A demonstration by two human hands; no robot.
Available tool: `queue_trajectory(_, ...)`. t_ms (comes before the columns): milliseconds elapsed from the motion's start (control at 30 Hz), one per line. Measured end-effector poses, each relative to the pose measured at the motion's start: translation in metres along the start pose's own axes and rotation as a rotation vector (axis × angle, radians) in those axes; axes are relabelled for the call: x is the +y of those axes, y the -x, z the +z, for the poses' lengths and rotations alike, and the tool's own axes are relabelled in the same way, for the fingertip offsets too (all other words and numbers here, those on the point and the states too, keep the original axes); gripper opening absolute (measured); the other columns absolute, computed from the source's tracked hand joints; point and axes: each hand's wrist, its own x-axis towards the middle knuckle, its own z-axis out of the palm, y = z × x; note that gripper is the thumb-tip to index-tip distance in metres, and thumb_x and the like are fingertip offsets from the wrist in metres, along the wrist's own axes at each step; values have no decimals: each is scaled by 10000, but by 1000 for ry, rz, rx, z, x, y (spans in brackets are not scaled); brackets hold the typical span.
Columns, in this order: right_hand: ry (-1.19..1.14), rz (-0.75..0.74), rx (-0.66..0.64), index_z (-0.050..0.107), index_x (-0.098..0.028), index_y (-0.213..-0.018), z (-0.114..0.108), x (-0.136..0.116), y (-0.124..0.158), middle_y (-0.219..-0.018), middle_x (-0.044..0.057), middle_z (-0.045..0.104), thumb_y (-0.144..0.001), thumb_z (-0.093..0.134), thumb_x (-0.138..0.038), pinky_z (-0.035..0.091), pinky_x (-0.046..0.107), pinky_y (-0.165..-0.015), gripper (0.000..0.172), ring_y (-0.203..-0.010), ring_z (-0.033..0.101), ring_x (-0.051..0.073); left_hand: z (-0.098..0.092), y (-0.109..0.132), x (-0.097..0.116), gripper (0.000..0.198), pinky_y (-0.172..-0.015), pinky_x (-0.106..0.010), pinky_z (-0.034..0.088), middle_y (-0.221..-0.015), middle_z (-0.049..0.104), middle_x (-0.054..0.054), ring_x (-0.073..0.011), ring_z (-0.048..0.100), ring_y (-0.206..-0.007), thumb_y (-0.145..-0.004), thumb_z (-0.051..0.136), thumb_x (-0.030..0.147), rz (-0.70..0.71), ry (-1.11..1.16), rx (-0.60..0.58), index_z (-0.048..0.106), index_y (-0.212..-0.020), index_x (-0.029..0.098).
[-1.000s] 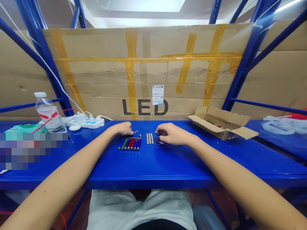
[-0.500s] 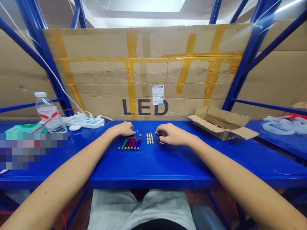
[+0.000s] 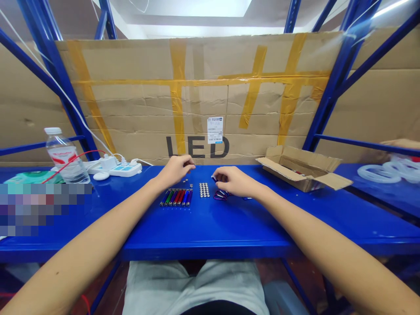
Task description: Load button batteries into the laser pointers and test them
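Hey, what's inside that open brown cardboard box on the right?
Inside the open brown cardboard box, a small reddish patch shows, too small to identify. The box's near side covers the bottom and anything lying low there.

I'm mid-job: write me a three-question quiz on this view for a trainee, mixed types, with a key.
1. True or false: the open box stands to the right of the right hand.
2. Which lies between the row of coloured tubes and the right hand? A) bottle B) silver discs C) power strip
3. Fill in: the black letters on the tall cardboard read ___.
Key: 1. True; 2. B; 3. LED.
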Motion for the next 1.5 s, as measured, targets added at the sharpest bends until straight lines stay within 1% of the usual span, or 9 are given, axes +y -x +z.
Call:
queue_trajectory(133,-54,-6,59,637,-155,-911,2,4,-2,-768,15,656,-763,558,-100,441,253,-650,176,-690,588,135,8,6,30,46,-612,-227,455,-681,681,16,-103,597,-601,-832,626,207,198,103,13,658,-814,178)
queue_trajectory(267,-82,-40,96,633,-151,-890,3,6,-3,-778,17,656,-766,573,-115,444,260,-669,142,-706,585,136,17,9,37,60,-633,-221,458,-747,705,7,-106,626,-663,-855,608,186,318,93,-3,667,-859,179)
queue_trajectory(600,-151,-37,104,639,-149,-872,4,4,-3,-762,12,649,-760,591,-138,447,269,-688,123,-713,575,137,19,11,38,138,-781,-274,503,-914,737,-28,-150,673,-844,-889,552,159,377,-3,-67,673,-947,189)
queue_trajectory(767,-163,-20,166,651,-152,-880,6,8,-5,-773,14,647,-766,590,-151,439,267,-680,130,-721,570,138,20,14,40,163,-793,-285,494,-948,736,-35,-151,671,-842,-907,533,194,386,-11,-86,667,-1000,188)
queue_trajectory(900,-94,-53,207,642,-156,-878,4,10,-5,-862,20,639,-758,567,-98,437,258,-676,152,-695,564,114,13,14,39,230,-730,-272,477,-927,726,-39,-144,646,-778,-911,511,225,356,-43,-86,646,-1093,183)
queue_trajectory(1000,-49,-85,208,632,-155,-873,2,10,-5,-889,21,617,-757,547,-61,440,253,-682,172,-692,573,104,2,9,31,225,-729,-273,458,-924,722,-44,-149,633,-779,-900,494,220,311,-134,-90,665,-1040,180)
queue_trajectory(1200,9,-123,168,626,-165,-875,4,9,-3,-872,19,606,-768,551,-57,441,253,-694,170,-709,570,108,-15,-1,0,245,-781,-301,430,-976,721,-66,-196,630,-881,-859,495,225,156,-361,-259,697,-994,194)
queue_trajectory(1400,31,-130,148,629,-166,-893,3,8,-2,-867,28,629,-780,559,-80,445,265,-704,158,-735,575,125,-7,2,-28,233,-721,-316,429,-938,719,-102,-233,628,-821,-797,557,289,-79,-452,-421,731,-933,214)
queue_trajectory(1500,33,-129,129,633,-168,-900,3,7,-2,-876,32,637,-782,561,-85,448,269,-705,162,-736,579,129,1,3,-37,199,-714,-315,429,-936,720,-111,-234,630,-812,-786,583,286,-138,-444,-437,738,-892,220)
